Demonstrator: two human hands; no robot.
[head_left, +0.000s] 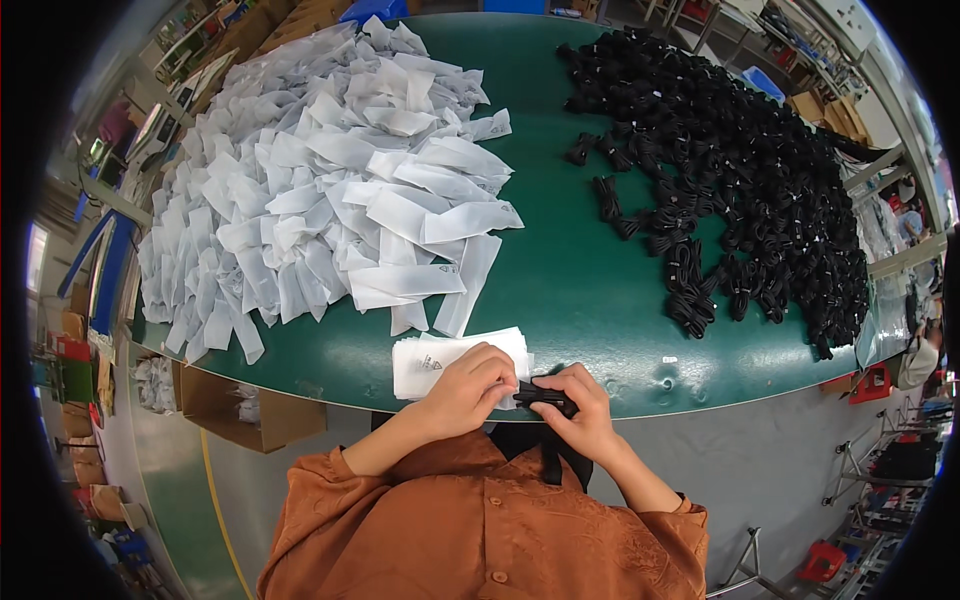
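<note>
Currently, your left hand [468,388] and right hand [578,408] meet at the near edge of the green table [560,290]. Both grasp one bundled black cable [545,397], which lies crosswise between them; your right fingers wrap its right end, and your left fingertips pinch its left end. A loose black tail hangs down from the bundle toward your orange shirt [480,530].

Just beyond your left hand, and partly under it, lies a flat stack of white bags [440,358]. Farther out from that hand, to its left, spreads a large heap of loose white bags [320,180]. Well beyond your right hand, to its right, lies a large pile of bundled black cables [740,170]. Below the table edge, left of your left hand, stands an open cardboard box [245,410].
</note>
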